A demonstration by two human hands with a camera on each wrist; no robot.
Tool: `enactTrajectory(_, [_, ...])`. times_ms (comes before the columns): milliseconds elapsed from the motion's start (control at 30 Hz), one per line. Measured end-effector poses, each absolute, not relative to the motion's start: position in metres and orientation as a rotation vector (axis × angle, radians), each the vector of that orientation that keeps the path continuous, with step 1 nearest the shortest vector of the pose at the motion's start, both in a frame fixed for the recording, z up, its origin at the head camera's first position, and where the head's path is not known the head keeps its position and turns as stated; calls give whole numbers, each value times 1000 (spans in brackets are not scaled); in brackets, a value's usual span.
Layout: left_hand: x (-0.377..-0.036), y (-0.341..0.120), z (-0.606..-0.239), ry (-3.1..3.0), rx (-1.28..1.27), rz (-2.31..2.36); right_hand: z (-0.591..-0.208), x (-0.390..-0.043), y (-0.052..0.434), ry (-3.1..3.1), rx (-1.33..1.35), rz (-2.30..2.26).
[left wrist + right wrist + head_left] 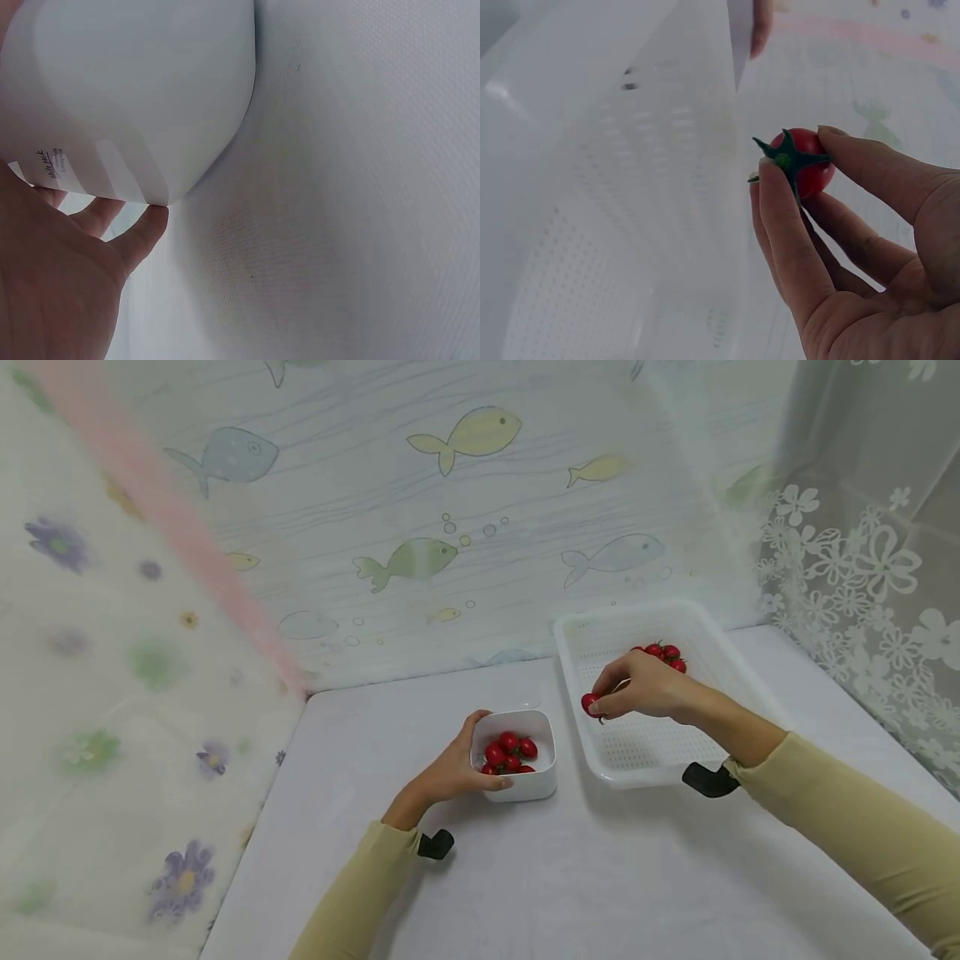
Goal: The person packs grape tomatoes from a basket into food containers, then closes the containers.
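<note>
My right hand [647, 687] pinches a cherry tomato [591, 703] between thumb and fingers, above the near-left part of a white perforated basket [615, 777]. In the right wrist view the tomato [810, 165] is red with a green star-shaped stem top. My left hand [454, 767] grips a small white square container [536, 787] from its left side, thumb over the near rim and fingers behind. Several cherry tomatoes [508, 743] lie inside it. The left wrist view shows fingertips [154, 225] against the container's wall [142, 90], which has small printed lettering.
More cherry tomatoes [671, 653] lie in the basket's far part, partly hidden by my right hand. A white cloth covers the table [480, 877]. A fish-print curtain [420, 627] hangs behind, a floral sheet [150, 693] at the left and lace [862, 568] at the right.
</note>
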State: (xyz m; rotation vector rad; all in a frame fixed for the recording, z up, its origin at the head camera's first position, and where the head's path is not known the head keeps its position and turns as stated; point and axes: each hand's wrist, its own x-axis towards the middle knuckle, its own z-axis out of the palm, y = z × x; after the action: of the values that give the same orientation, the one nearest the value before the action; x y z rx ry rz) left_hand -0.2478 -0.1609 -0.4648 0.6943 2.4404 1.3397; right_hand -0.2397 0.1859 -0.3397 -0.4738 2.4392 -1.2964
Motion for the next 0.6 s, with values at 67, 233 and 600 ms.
enactTrajectory(67, [-247,-161,-464,2438,689,1341,-341,-238,182,2433,-484,-1304])
enactTrajectory(233, [-247,-160,-463,2432,684,1343,-346,-236,170,2414,-509,-1314])
enactTrajectory(600, [-246,-159,-462,2425,681,1350,-366,-230,128,2456,-631,-1289])
